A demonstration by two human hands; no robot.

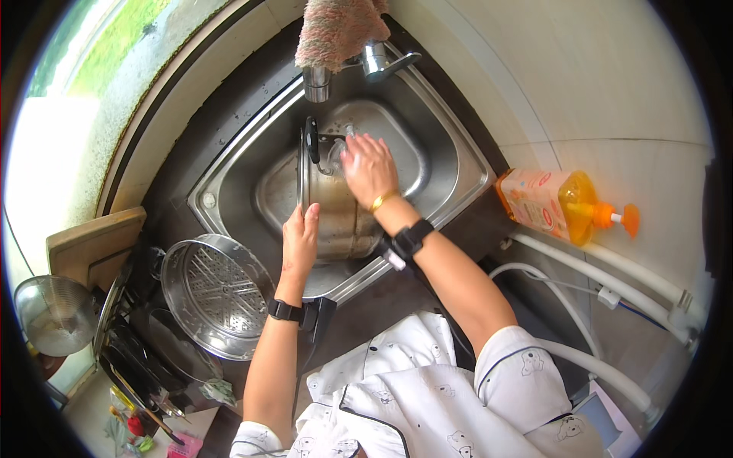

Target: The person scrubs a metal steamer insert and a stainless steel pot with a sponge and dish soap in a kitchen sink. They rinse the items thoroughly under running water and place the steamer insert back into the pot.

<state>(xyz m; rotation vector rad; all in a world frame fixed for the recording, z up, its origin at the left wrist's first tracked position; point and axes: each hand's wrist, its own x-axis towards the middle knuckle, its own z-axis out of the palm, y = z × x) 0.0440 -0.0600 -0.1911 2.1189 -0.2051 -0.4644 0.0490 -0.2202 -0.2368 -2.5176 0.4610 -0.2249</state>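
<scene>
A metal pot (338, 212) lies tipped on its side in the stainless steel sink (229, 160), its browned outside wall showing. One black handle (312, 140) of it points up towards the faucet (317, 86). My left hand (300, 237) grips the pot's rim at its near end. Over the far part of the pot's wall is my right hand (369, 169), fingers stretched and close together, by a small blurred clear thing (338, 153). Whether the right hand holds anything is hidden. A pink textured cloth (341, 34) hangs over the faucet.
A perforated steel steamer basket (220, 295) stands left of the sink, near a wooden board (97, 243) and a mesh strainer (55, 315). An orange pump bottle (550, 206) is at the right, by white pipes (601, 275). The faucet lever (395, 66) juts over the sink.
</scene>
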